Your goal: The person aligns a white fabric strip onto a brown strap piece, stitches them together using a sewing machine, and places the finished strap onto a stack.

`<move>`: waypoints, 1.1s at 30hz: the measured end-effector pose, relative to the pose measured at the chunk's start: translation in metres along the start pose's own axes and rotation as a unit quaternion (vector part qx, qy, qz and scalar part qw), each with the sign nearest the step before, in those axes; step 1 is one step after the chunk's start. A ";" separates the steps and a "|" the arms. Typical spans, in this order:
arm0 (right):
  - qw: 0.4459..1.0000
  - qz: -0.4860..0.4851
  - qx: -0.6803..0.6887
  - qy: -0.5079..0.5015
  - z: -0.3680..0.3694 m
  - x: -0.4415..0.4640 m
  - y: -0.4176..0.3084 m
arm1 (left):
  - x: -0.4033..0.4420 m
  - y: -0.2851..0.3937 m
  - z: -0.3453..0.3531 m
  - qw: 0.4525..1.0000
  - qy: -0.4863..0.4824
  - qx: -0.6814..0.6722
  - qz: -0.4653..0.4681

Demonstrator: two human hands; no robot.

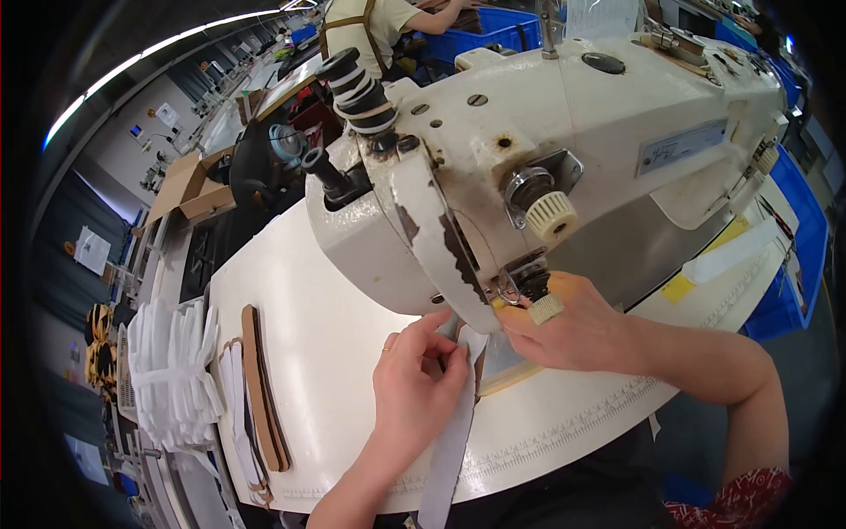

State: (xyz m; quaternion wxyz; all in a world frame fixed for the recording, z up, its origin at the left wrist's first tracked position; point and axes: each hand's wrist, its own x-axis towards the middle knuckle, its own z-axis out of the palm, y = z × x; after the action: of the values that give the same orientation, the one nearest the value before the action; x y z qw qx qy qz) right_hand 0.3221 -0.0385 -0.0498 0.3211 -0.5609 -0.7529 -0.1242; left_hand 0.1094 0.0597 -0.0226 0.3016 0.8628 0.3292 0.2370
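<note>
A white sewing machine (529, 132) with worn, chipped paint stands in front of me. My left hand (416, 375) is closed, thumb and fingers pinching a long pale grey strip (451, 450) just below the machine's head. The strip hangs down toward the table's front edge, and a brown edge shows beside it near the needle area. My right hand (577, 326) is at the right of the needle area, fingers bent inward behind the lower tension knob (546, 308). Its fingertips are partly hidden, so what they grip cannot be made out.
Brown strips (261, 388) and white strips (236, 410) lie on the white table (344, 441) at left, beside a tied white bundle (172, 375). A ruler scale runs along the front edge. Blue bins (797, 256) stand at right. Another person (379, 26) works behind the machine.
</note>
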 end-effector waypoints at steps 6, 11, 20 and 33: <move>1.000 0.006 0.008 0.012 0.001 0.000 0.000 | -0.001 -0.010 0.011 0.997 0.039 0.040 0.055; 1.000 0.002 0.005 0.013 0.001 0.001 0.000 | -0.003 -0.012 0.012 0.991 0.055 0.053 0.108; 0.999 0.004 0.034 -0.026 -0.005 -0.002 -0.004 | -0.011 -0.006 -0.001 0.988 0.015 0.054 0.146; 0.999 0.003 0.022 -0.038 -0.010 -0.004 -0.002 | -0.011 -0.007 -0.008 0.996 0.007 0.008 0.089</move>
State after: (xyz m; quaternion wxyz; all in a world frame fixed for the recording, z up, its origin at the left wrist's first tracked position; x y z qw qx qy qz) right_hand 0.3242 -0.0482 -0.0440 0.3050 -0.5606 -0.7651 -0.0856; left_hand 0.0942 0.0585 -0.0239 0.2698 0.8897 0.2549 0.2658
